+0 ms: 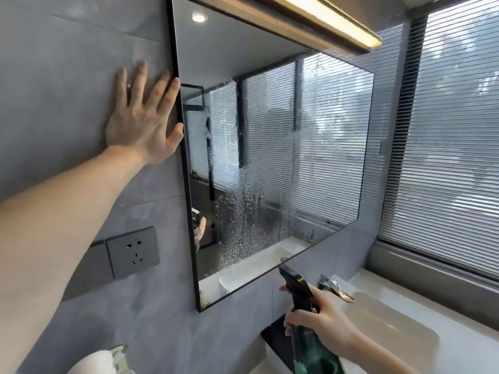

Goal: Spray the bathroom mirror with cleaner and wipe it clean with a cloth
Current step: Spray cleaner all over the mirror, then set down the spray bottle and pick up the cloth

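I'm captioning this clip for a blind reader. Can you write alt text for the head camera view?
A person's right hand grips a green spray bottle aimed up at a black-framed bathroom mirror covered with droplets of cleaner. The left hand lies flat on the grey wall beside the frame, above a power socket. A white sink sits below the window blinds.

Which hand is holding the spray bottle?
The right hand, low by the sink, grips the green spray bottle around its neck. The left hand holds nothing; it lies flat on the wall beside the mirror.
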{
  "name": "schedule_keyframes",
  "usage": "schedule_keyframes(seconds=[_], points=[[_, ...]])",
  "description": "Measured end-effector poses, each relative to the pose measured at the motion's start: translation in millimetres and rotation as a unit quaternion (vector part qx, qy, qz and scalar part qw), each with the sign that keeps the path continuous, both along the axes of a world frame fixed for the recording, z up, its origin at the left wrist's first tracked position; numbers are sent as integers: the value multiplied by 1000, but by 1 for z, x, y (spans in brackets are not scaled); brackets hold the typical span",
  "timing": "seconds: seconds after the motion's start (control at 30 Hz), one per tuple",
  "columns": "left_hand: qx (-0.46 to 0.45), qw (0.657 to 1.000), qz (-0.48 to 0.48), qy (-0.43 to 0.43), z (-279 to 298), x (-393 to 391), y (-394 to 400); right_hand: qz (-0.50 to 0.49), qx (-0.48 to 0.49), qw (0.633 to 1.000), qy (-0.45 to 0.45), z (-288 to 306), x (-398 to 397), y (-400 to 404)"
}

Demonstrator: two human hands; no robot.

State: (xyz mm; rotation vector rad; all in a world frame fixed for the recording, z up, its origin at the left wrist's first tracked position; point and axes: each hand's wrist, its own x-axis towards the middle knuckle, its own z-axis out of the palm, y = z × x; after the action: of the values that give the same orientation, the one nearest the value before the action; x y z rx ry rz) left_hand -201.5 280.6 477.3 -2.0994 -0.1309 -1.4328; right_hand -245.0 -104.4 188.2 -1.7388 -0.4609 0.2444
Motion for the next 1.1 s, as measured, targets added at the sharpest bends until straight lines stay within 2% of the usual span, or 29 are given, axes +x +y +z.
schedule_keyframes(seconds=[0.13,0.27,0.4,0.57,0.63,0.7,0.8,0.9,1.0,1.1], points=[[-34,997,28,57,1,-6,-5,-26,1,1000,5,-21,-21,-9],[-194,970,-86,114,-46,-18,-51,-56,-6,998,0,-41,-46,-23],[-319,913,-224,121,-119,-45,-139,-90,5,996,17,-60,-66,-41],[-356,820,-382,235,-219,-101,-230,-146,-9,988,40,-95,-90,-66],[-383,789,-379,295,-263,-124,-252,-184,-16,981,50,-114,-100,-77],[-412,763,-340,363,-307,-143,-266,-213,-16,975,66,-134,-114,-87],[-451,705,-284,468,-368,-169,-273,-250,-23,963,99,-166,-134,-101],[-456,658,-237,551,-419,-197,-268,-279,-37,948,147,-199,-154,-115],[-464,608,-191,615,-456,-218,-258,-308,-51,931,191,-226,-169,-123],[-457,581,-159,654,-483,-230,-249,-319,-62,922,210,-248,-179,-127]])
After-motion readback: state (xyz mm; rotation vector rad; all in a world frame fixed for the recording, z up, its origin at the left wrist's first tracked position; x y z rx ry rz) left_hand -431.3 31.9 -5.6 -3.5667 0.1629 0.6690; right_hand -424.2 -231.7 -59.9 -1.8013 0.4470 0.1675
